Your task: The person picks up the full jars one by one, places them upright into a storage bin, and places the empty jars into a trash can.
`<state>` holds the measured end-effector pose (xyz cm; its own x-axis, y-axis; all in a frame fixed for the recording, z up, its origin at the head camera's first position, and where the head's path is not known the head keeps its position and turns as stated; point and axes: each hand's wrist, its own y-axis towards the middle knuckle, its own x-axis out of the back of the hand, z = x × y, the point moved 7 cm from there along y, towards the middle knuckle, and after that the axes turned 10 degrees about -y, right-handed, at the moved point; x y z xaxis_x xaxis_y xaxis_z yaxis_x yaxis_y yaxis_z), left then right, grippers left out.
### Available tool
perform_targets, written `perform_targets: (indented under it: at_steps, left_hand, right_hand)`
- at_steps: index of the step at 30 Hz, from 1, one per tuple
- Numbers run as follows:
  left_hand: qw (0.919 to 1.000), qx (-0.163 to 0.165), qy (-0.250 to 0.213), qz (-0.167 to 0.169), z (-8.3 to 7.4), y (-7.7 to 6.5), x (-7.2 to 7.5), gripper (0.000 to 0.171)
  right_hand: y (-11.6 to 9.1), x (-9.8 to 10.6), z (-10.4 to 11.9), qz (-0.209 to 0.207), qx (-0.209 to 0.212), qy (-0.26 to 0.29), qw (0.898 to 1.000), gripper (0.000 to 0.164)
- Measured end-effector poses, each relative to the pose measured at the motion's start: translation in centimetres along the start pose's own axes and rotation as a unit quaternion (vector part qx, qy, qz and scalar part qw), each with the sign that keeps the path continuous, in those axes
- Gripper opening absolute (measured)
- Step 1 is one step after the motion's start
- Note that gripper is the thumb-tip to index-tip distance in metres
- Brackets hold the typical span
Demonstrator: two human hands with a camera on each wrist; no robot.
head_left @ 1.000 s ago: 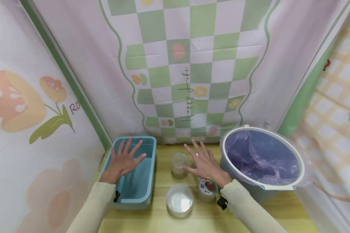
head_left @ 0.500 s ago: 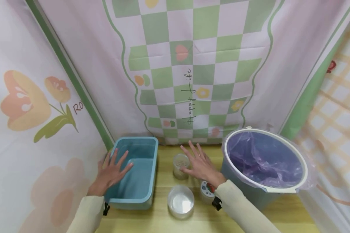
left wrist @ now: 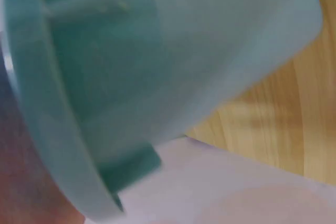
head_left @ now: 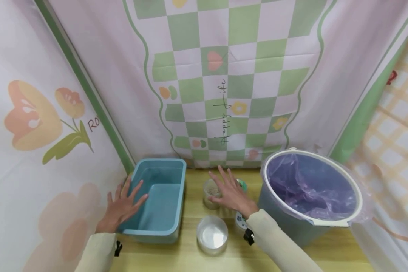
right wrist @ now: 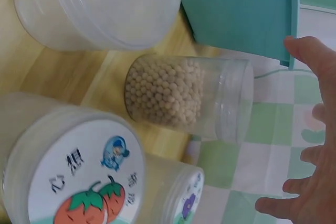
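My left hand (head_left: pixel 119 209) hovers at the left rim of a blue plastic bin (head_left: pixel 163 207), its fingers spread and nothing in it. In the left wrist view the bin wall (left wrist: pixel 220 35) fills most of the picture. My right hand (head_left: pixel 232 196), also spread and holding nothing, is above a group of jars. Nearest it is a clear jar of small beige balls (right wrist: pixel 165 90). A jar with a strawberry lid (right wrist: pixel 86 177) is partly hidden under my right wrist in the head view. Behind that hand stands a smaller jar with a printed lid (right wrist: pixel 191 198).
A clear round tub (head_left: pixel 212 235) stands in front of the jars on the wooden table (head_left: pixel 190 260). To the right is a large bucket (head_left: pixel 285 215) lined with a purple plastic bag (head_left: pixel 299 192). Printed curtains (head_left: pixel 238 87) enclose the table at the back and sides.
My left hand has moved left and back, from over the bin to its left rim. The right hand has shifted slightly left, uncovering a green-lidded jar behind it. The head view has turned slightly.
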<state>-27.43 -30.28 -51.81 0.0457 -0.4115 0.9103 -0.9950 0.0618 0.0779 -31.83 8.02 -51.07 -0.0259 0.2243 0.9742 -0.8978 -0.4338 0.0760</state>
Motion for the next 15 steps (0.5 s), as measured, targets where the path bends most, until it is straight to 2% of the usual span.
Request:
perform_targets:
  at_steps: [6,15]
  left_hand:
    - [0.9988,-0.044,0.01,-0.017,1.4,0.1,-0.5,0.067]
    - [0.9966,-0.071,0.028,-0.031,1.9,-0.3,-0.3,0.064]
  right_hand:
    - [0.6,-1.2,0.4,-0.013,0.012,-0.004,1.0,0.094]
    - [1.4,-3.2,0.6,0.006,0.001,-0.019,1.0,0.097]
